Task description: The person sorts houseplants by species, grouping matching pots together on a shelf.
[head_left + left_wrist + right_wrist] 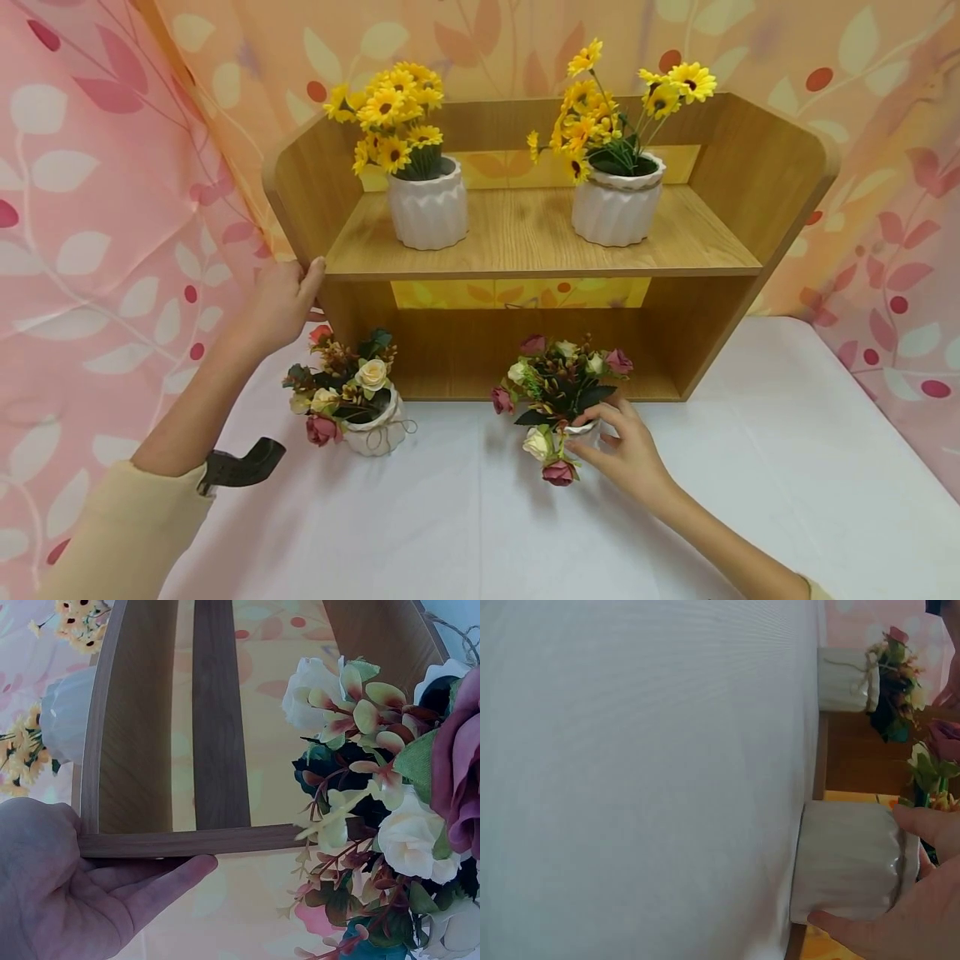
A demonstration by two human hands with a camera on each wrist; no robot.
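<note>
A: Any writing or labels on my feed? I can't find a brand anywhere

B: None I can read either. The wooden shelf unit [525,242] is wood-grain board with rounded top corners, and it stands on the surface [787,467] under a smooth white cloth

A: My left hand [281,300] is at the shelf's left side panel. In the left wrist view the fingers [150,889] lie nearly straight under the board's edge, thumb on the front, so that grip is loose and flat against the wood, not clamped

B: And the right hand [626,450]?

A: Its grip is curled round the right rose pot [847,859], a small glossy white ceramic pot with a wavy ribbed wall, standing on the surface just in front of the shelf's lower opening. Fingers on one side, thumb on the other

B: The left rose pot [375,429] stands near the shelf's left foot, twine tied round its white body, holding pink and cream artificial roses

A: Up on the shelf board are two ribbed white pots of yellow daisies [427,208], [617,204], well apart
</note>
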